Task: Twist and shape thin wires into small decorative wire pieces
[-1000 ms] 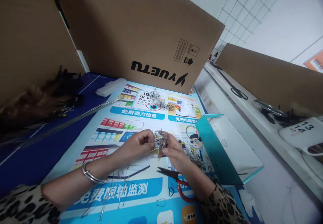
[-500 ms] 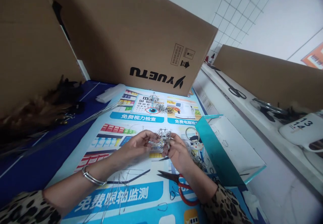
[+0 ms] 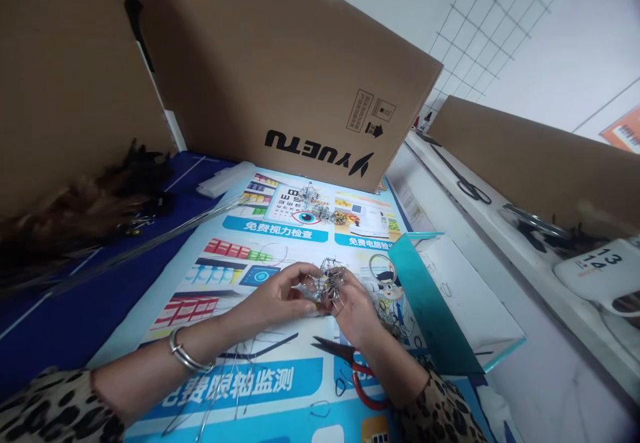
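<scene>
The left hand [image 3: 280, 294] and right hand [image 3: 358, 310] both pinched the small tangled silver-wire ornament [image 3: 330, 283] just above the blue printed poster [image 3: 280, 233]; its thin prongs, seemingly springy, could have snagged a fingertip or sprung loose under an uneven squeeze.

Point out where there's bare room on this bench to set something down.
Bare: the blue cloth between the feathers and the poster mat; the white counter right of the teal bag. Crowded: around the left hand and right hand on the wire cluster, with loose wires and scissors beneath.
</scene>
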A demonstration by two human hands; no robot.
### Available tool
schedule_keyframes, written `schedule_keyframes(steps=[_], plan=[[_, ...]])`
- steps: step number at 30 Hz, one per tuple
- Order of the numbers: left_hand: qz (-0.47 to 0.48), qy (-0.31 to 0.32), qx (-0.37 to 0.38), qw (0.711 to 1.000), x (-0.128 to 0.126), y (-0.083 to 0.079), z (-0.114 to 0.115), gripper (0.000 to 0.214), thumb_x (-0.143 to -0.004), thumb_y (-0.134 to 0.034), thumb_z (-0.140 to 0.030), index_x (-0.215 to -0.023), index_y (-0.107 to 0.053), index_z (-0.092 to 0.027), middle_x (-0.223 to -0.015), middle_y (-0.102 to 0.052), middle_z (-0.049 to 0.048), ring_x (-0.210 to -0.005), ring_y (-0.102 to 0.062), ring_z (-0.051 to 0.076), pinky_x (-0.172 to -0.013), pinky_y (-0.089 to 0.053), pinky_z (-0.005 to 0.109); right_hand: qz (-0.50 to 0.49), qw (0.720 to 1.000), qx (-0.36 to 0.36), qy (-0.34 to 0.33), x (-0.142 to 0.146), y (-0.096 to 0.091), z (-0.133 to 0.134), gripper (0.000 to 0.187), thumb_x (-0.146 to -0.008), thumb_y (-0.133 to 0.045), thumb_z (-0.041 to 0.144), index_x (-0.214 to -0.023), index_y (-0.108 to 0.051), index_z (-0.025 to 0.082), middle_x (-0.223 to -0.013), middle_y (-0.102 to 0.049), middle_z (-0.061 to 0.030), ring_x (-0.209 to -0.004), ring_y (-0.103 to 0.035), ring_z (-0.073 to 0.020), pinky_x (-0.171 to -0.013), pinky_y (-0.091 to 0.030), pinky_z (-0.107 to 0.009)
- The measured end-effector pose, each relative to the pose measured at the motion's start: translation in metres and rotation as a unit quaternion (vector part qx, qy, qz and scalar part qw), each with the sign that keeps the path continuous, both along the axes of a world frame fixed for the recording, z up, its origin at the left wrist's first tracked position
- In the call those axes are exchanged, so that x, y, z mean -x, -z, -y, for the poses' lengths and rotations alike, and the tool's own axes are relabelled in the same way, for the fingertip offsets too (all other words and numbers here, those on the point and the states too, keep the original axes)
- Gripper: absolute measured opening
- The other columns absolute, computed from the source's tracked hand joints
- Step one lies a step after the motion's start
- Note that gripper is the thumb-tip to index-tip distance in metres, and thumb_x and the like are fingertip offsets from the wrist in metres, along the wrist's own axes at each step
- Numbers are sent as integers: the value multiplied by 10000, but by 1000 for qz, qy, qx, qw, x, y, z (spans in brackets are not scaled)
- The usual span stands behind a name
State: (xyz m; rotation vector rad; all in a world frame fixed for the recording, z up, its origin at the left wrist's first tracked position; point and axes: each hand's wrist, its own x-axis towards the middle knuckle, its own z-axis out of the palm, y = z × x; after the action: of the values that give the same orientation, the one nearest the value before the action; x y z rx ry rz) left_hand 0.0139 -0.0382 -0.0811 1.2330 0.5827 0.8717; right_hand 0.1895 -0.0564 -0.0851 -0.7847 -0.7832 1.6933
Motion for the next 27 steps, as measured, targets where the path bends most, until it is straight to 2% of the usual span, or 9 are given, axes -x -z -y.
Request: schedule_keyframes(steps=[4,8,13,16,21,27], plan=[[66,1,62,996,-2,3,-1,228,-747,-652,-239,-944,-560,-172,-889,-568,33,-841,-542,165,-786,-422,322,66,997,-28,9,2,-1,1,144,-813,-521,239,-947,-550,195,-808,-572,-17,-600,-521,-121,-506,-461,-249],[94,21,128,987,-1,6,-2,157,-769,-634,-221,-890,-547,-170,-836,-557,15,-759,-529,127,-713,-410,271,118,992,-42,19,1,2,2,113,-835,-514,262,-925,-543,200,-769,-538,5,-570,-493,-99,-510,-455,-236],[93,30,144,985,3,6,-5,71,-774,-609,-165,-788,-539,-160,-681,-527,-16,-626,-481,88,-612,-359,216,179,982,-65,5,-2,0,3,126,-834,-519,258,-947,-543,206,-689,-501,22,-578,-489,-99,-527,-442,-227],[77,3,137,988,8,5,-12,87,-779,-608,-174,-739,-532,-158,-619,-499,-28,-580,-441,76,-570,-331,200,151,986,-73,7,-6,-6,2,156,-808,-547,255,-957,-530,214,-720,-493,19,-605,-493,-102,-533,-440,-227],[66,-50,119,989,14,7,-22,123,-777,-622,-213,-721,-522,-170,-632,-494,-30,-588,-446,81,-589,-354,207,103,988,-111,-4,-12,-14,3,379,-710,-640,226,-1050,-472,239,-806,-512,17,-587,-489,-90,-564,-443,-247],[70,-55,128,988,13,15,-25,114,-761,-639,-225,-753,-538,-174,-690,-494,-18,-629,-463,95,-613,-384,221,97,987,-126,23,-13,-14,4,471,-685,-663,182,-1085,-425,251,-803,-505,25,-609,-480,-87,-539,-421,-222]])
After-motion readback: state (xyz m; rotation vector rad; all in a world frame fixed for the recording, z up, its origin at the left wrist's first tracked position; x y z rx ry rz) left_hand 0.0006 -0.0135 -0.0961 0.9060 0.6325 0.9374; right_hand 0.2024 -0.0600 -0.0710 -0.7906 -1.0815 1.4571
